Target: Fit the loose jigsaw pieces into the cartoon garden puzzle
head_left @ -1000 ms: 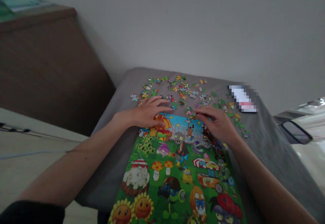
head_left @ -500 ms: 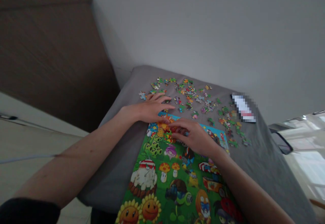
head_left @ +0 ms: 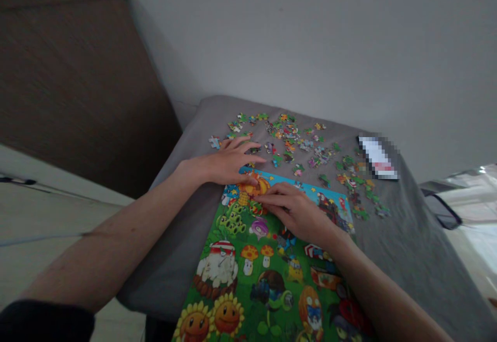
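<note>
A colourful picture sheet (head_left: pixel 229 259) with cartoon plants on green and a blue strip along its far edge lies before me. My left hand (head_left: pixel 235 161) rests at its far left corner, fingers spread over the cloth and thumb on the printed pumpkin. Beside that thumb, my right hand (head_left: pixel 289 205) has its thumb and fingertips pinched together low against the sheet. Whatever may be between those fingertips is hidden. Loose jigsaw pieces (head_left: pixel 287 131) are scattered just beyond the sheet, some close to my left fingers.
Grey cloth (head_left: pixel 411 249) covers the surface. A phone (head_left: pixel 376 157), partly pixelated, lies at the right, near more jigsaw pieces (head_left: pixel 355 184). A brown wooden cabinet (head_left: pixel 77 57) stands on the left, and a pale wall (head_left: pixel 291 42) rises behind. Dark-framed glasses (head_left: pixel 446 212) appear at the right edge.
My right hand's fingers have straightened and drawn together, and it has shifted slightly, uncovering more of the sheet's blue strip. My left hand stays at the corner. The view has tilted a little.
</note>
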